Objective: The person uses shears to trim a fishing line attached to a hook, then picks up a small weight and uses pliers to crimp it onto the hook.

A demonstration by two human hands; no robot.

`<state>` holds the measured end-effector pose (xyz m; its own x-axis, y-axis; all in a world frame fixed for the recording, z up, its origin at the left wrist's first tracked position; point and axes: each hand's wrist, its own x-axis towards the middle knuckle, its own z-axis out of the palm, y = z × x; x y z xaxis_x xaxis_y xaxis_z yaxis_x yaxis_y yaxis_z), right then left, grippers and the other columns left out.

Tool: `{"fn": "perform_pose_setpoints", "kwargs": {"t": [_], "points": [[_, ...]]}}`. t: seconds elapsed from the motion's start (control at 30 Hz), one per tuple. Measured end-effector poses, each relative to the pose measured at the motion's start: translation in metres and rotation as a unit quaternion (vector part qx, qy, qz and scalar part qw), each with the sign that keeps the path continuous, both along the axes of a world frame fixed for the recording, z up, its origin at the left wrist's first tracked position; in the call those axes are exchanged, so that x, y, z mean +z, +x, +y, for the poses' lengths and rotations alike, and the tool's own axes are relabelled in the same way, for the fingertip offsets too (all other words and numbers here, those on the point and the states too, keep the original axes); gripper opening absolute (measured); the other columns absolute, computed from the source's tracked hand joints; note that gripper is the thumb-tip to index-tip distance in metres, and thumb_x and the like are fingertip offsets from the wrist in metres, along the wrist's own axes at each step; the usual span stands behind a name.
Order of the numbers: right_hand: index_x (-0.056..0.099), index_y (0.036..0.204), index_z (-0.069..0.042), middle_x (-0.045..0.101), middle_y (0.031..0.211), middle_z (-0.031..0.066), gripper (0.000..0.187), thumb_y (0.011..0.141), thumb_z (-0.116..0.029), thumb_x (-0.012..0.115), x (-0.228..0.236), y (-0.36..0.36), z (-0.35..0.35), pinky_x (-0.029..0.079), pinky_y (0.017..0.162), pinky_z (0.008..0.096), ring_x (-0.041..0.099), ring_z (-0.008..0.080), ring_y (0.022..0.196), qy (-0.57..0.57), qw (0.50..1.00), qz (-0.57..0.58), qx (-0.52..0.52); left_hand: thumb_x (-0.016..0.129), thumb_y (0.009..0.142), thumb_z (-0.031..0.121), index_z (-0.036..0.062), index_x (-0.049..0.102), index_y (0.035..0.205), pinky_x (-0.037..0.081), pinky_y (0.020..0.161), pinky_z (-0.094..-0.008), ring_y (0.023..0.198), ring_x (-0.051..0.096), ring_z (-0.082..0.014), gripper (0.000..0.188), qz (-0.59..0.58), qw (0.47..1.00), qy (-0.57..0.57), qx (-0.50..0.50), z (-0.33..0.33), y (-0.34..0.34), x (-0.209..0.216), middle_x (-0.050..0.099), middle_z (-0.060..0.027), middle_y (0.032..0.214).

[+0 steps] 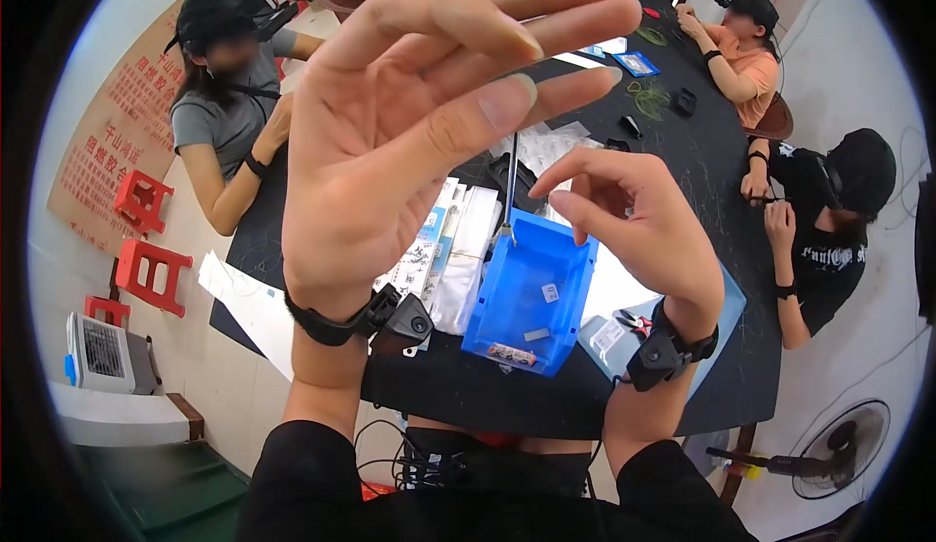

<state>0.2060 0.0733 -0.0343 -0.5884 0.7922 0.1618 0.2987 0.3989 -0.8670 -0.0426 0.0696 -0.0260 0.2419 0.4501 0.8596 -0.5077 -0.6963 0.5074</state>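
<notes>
left hand: large at upper centre, the left hand [390, 142] is wide, fingers stretched toward the right of the frame, thumb apart; nothing shows in its grasp.
right hand: right of centre, the right hand [639, 206] has thumb and forefinger curled with a narrow gap; whether they pinch something fine, i cannot tell.
blue bin: the open rectangular blue plastic bin [522, 274] sits at centre, below and between the hands, a small white square tag [550, 293] inside.
rod: a thin straight metal rod [511, 191] rises by the bin's upper left corner; its upper end is hidden.
beside the bin: long white printed paper packs [463, 264] to the left, red-handled cutters [636, 324] to the right.
progress: work seems mid-way, judging by the raised hands; no finished piece shows, and how much is left cannot be told.
</notes>
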Motion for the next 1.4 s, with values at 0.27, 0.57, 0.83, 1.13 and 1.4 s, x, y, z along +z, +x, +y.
{"fn": "perform_pose_setpoints", "kwargs": {"t": [0.27, 0.57, 0.83, 1.13, 1.4], "points": [[0.070, 0.134, -0.003, 0.077, 0.103, 0.0130, 0.044, 0.091, -0.002, 0.064, -0.010, -0.009, 0.005, 0.054, 0.072, 0.0353, 0.065, 0.0205, 0.074, 0.051, 0.992, -0.033, 0.112, 0.048, 0.105, -0.016, 0.0100, 0.062, 0.123, 0.046, 0.125, -0.0574, 0.158, 0.037, -0.0474, 0.035, -0.029, 0.999, -0.026, -0.006, -0.001, -0.005, 0.002, 0.036, -0.0388, 0.167], [0.069, 0.134, -0.005, 0.079, 0.120, 0.0115, 0.044, 0.091, 0.003, 0.065, -0.014, -0.031, 0.003, 0.063, 0.085, 0.0326, 0.079, 0.0202, 0.103, -0.076, 0.966, 0.076, 0.234, 0.047, 0.105, -0.016, 0.0101, 0.061, 0.123, 0.043, 0.127, -0.0555, 0.159, 0.036, -0.0462, 0.035, -0.055, 0.997, -0.048, 0.011, -0.010, -0.008, 0.006, 0.035, -0.0377, 0.168], [0.068, 0.133, -0.004, 0.077, 0.117, 0.0133, 0.047, 0.088, 0.000, 0.079, -0.007, -0.035, -0.007, 0.065, 0.085, 0.0361, 0.079, 0.0203, 0.103, -0.022, 0.996, 0.023, 0.087, 0.046, 0.105, -0.017, 0.0102, 0.060, 0.124, 0.041, 0.129, -0.0538, 0.159, 0.035, -0.0451, 0.035, -0.068, 0.996, -0.057, 0.022, -0.012, -0.012, 0.010, 0.035, -0.0367, 0.168], [0.070, 0.132, 0.001, 0.079, 0.119, 0.0143, 0.044, 0.090, 0.006, 0.081, -0.019, -0.043, -0.002, 0.064, 0.098, 0.0356, 0.078, 0.0236, 0.112, -0.081, 0.965, 0.096, 0.228, 0.045, 0.106, -0.017, 0.0104, 0.059, 0.124, 0.039, 0.132, -0.0519, 0.160, 0.033, -0.0439, 0.036, -0.084, 0.994, -0.064, 0.018, -0.012, -0.023, 0.010, 0.034, -0.0356, 0.169], [0.074, 0.124, 0.005, 0.080, 0.116, 0.0158, 0.034, 0.091, 0.006, 0.081, -0.013, -0.042, -0.008, 0.064, 0.092, 0.0323, 0.080, 0.0215, 0.105, -0.138, 0.930, 0.175, 0.293, 0.045, 0.106, -0.017, 0.0105, 0.058, 0.125, 0.037, 0.134, -0.0502, 0.161, 0.032, -0.0428, 0.036, -0.110, 0.992, -0.064, 0.011, -0.011, -0.032, 0.012, 0.034, -0.0346, 0.170]]}}
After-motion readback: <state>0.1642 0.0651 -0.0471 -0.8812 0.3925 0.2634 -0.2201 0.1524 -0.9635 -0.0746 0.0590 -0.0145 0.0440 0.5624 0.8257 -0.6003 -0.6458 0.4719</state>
